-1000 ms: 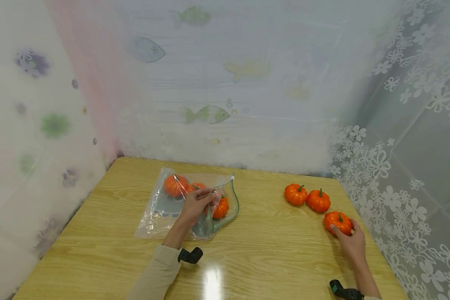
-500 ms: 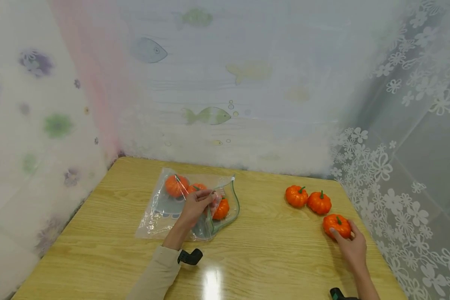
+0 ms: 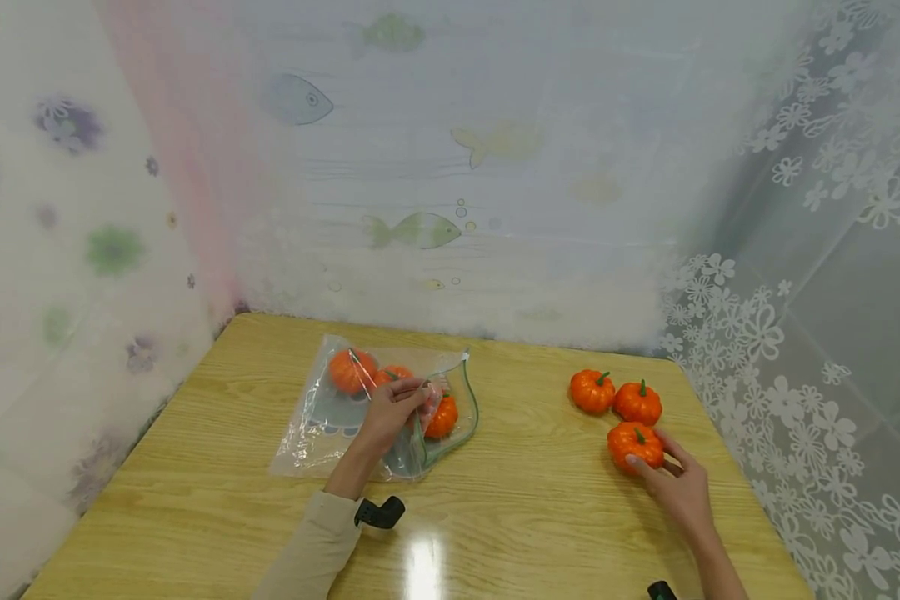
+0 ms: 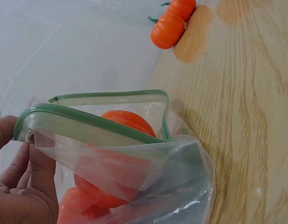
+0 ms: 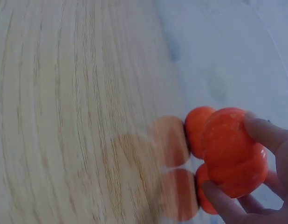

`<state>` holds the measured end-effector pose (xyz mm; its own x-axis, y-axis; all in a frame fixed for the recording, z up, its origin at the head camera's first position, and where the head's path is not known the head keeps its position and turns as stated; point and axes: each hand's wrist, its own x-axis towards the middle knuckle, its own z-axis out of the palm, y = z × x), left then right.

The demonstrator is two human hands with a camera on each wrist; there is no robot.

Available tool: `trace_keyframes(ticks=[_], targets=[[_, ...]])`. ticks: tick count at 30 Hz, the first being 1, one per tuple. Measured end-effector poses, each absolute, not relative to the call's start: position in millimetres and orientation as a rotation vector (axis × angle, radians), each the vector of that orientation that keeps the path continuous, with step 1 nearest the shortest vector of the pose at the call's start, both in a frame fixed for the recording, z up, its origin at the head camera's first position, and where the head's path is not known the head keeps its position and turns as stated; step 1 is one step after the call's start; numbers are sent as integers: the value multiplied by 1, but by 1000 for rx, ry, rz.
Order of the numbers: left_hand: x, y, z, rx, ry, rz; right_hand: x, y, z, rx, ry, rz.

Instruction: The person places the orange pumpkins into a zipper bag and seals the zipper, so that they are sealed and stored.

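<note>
My left hand (image 3: 388,414) pinches the upper lip of a clear zip bag (image 3: 315,454) with a green seal, holding its mouth open toward the right. Inside the bag lie three small orange pumpkins, one of them a pumpkin (image 3: 442,417) close to the opening. In the left wrist view, thumb and fingers grip the bag's green zip edge (image 4: 88,119). My right hand (image 3: 678,487) grips another orange pumpkin (image 3: 633,450) with a green stem, raised off the table in the right wrist view. Just behind it sit two more pumpkins, a left one (image 3: 592,392) and a right one (image 3: 638,403).
The wooden table (image 3: 525,508) reaches back to a curtain (image 3: 555,275) printed with fish. Flowered sheeting (image 3: 787,400) hangs along the right side, and a pale flowered sheet (image 3: 112,350) along the left.
My right hand has lifted the pumpkin from the table's right side and carried it left, in front of the other two. The left hand and bag have stayed in place.
</note>
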<state>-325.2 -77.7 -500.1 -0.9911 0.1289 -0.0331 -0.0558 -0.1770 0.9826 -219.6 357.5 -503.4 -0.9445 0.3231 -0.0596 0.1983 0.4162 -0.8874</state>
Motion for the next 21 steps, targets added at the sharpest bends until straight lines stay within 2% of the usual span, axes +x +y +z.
trace_keyframes(ticks=[7,21], targets=[[-325,-78,-499,76,1948,2313,-216,335,-505,-381,-2504,1831],[-324,-81,-499,85,1950,2311,-210,264,-527,-95,-2475,2011]])
